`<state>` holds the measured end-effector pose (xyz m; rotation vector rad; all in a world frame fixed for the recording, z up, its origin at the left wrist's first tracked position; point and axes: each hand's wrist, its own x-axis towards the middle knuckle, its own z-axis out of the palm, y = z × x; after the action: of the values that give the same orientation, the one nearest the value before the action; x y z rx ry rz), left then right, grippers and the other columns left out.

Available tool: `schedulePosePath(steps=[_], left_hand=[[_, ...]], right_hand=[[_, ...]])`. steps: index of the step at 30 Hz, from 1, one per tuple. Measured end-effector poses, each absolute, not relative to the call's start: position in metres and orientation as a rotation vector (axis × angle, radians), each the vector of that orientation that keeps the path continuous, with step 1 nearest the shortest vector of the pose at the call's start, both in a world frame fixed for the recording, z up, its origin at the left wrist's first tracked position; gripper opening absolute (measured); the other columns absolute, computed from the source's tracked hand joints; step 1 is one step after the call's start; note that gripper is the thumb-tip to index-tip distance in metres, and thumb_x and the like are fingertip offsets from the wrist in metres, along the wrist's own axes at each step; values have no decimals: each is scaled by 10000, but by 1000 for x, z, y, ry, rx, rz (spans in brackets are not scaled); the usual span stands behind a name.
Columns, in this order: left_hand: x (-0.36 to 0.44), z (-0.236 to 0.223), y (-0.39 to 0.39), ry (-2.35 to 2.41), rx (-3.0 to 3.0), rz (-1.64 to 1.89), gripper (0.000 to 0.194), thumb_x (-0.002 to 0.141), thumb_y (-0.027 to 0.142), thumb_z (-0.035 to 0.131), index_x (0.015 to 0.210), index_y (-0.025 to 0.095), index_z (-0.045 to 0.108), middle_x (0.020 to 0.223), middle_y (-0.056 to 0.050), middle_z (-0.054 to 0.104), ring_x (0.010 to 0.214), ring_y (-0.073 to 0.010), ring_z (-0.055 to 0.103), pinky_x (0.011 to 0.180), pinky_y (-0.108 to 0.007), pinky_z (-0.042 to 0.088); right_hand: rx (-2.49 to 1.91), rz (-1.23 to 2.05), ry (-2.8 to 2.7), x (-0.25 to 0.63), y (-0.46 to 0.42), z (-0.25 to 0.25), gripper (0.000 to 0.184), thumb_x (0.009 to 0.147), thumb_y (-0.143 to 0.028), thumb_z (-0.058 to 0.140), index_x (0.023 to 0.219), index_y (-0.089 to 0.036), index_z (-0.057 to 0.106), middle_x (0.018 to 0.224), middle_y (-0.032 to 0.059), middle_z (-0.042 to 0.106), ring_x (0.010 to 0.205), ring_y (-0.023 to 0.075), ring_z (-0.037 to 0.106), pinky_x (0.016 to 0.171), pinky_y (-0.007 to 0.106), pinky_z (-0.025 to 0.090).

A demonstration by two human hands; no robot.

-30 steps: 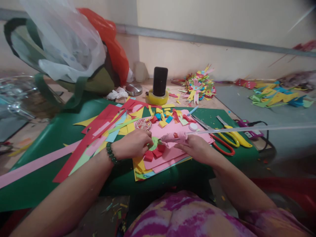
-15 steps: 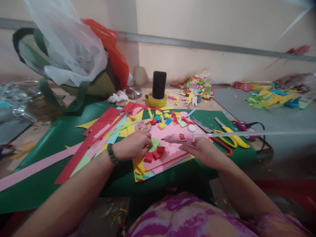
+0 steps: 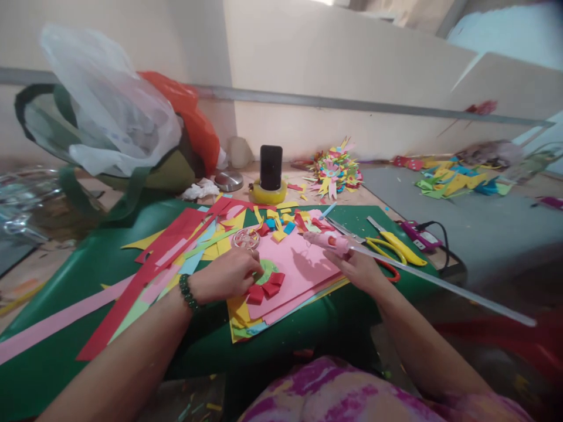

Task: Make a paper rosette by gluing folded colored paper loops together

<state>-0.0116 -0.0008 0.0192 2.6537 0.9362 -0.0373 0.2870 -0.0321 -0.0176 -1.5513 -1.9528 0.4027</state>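
My right fingers point(image 3: 347, 258) close around the pink glue gun point(image 3: 325, 241), held above the pink paper sheet point(image 3: 303, 271) on the green surface point(image 3: 88, 275). My left fingers point(image 3: 246, 271) curl and press down the green paper circle point(image 3: 265, 271), touching the small red folded pieces point(image 3: 265, 289) beside it.
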Motion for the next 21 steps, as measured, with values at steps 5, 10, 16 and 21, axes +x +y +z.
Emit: schedulePosePath(steps=[5,10,16,21], left_hand=[[-11,22,-2,958,2643,-56,227,693,31,460,616,168,625,774,-53,643,721,-159,571,695,-265,414],[-11,21,-2,966,2641,-58,232,703,31,459,626,167,631,763,-41,633,724,-152,554,697,-264,403],[-12,18,-1,961,2620,-39,238,711,27,460,620,170,628,758,-40,632,735,-156,556,705,-271,394],[-11,19,-1,984,2605,-54,240,696,22,458,639,170,638,786,-48,634,750,-161,564,715,-271,397]], right_hand=[[-1746,278,-2064,277,-15,-18,472,931,-591,451,854,-171,654,848,95,674,795,231,625,719,324,456],[-1984,252,-2137,282,-12,-13,414,885,-564,543,719,-188,592,737,82,633,693,217,584,636,308,407],[-1596,692,-2205,317,-20,-2,277,854,-319,470,967,-184,683,1005,98,717,881,240,642,780,345,498],[-1569,904,-2058,338,-5,11,386,878,-389,449,1037,-182,733,1044,81,747,912,245,672,791,345,517]])
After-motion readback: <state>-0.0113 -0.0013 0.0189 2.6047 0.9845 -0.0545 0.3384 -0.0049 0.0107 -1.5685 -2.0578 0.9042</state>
